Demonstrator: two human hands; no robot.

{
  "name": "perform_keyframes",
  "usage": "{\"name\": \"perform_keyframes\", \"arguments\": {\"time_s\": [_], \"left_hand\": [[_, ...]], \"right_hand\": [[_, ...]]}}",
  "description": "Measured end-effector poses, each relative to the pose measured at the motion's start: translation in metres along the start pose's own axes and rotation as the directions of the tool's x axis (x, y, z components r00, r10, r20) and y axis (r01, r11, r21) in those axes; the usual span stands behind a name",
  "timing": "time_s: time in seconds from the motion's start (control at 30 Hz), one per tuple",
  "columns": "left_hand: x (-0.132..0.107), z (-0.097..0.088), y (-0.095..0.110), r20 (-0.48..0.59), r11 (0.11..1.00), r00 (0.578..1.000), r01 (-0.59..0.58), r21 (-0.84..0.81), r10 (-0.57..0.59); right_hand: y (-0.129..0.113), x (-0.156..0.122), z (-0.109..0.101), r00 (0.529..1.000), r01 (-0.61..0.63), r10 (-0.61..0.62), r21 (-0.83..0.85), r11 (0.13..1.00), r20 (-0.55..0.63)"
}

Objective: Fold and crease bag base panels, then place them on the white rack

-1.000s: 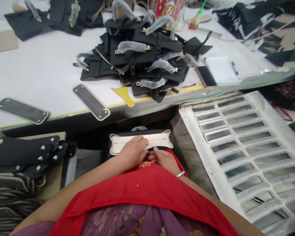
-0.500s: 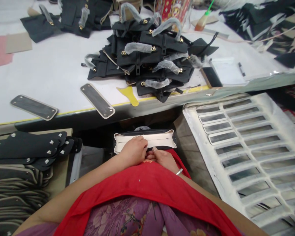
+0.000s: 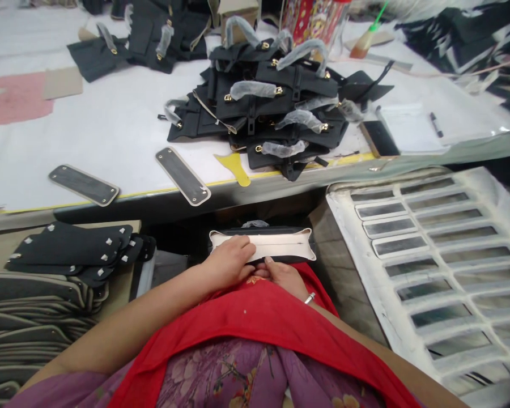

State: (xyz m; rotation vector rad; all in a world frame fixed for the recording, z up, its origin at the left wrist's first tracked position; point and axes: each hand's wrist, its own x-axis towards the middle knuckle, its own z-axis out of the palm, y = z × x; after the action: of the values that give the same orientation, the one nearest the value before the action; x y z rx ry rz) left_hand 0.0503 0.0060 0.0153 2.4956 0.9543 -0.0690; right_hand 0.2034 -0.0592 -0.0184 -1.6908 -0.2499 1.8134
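A black bag piece with a cream underside [image 3: 280, 246] rests on my lap below the table edge. My left hand [image 3: 229, 262] lies over its left half, fingers curled on the cream face. My right hand [image 3: 283, 276] sits just below the near edge, thumb touching the piece. Both hands hold it. A red cloth [image 3: 255, 323] covers my lap and hides my right forearm.
The white table [image 3: 89, 130] carries a pile of black bag panels with wrapped handles [image 3: 272, 107], two oblong base plates [image 3: 182, 175] [image 3: 84, 185] and a yellow scraper [image 3: 237, 168]. A stack of black bases [image 3: 68, 249] sits at my left, a white slotted rack [image 3: 429, 249] at my right.
The view has drifted left and slightly up, so everything sits further right in frame. My hands keep the same hold on the bag piece.
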Motion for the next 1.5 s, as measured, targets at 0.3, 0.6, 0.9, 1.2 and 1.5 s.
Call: {"name": "perform_keyframes", "arguments": {"time_s": [0.3,0.6,0.9,1.2,1.5], "left_hand": [[-0.014,0.013,-0.011,-0.072,0.996,0.994,0.075,-0.037,-0.078],[-0.013,0.013,-0.012,-0.084,0.996,0.992,0.090,-0.004,-0.090],[-0.008,0.007,-0.019,-0.046,0.992,0.991,0.126,0.013,-0.125],[-0.035,-0.005,-0.041,-0.083,0.992,0.995,0.069,0.104,-0.061],[-0.041,-0.001,-0.048,-0.133,0.990,0.981,0.143,-0.013,-0.144]], "right_hand": [[-0.004,-0.013,0.009,0.995,0.013,-0.021,-0.081,0.997,-0.099],[-0.013,-0.017,0.024,0.991,0.076,-0.104,-0.282,0.956,-0.087],[-0.010,-0.006,0.042,0.988,0.134,-0.152,-0.402,0.906,-0.012],[-0.005,-0.006,0.056,0.999,0.040,-0.043,-0.253,0.967,-0.007],[-0.011,-0.005,0.081,0.999,-0.016,0.024,-0.259,0.966,0.028]]}}
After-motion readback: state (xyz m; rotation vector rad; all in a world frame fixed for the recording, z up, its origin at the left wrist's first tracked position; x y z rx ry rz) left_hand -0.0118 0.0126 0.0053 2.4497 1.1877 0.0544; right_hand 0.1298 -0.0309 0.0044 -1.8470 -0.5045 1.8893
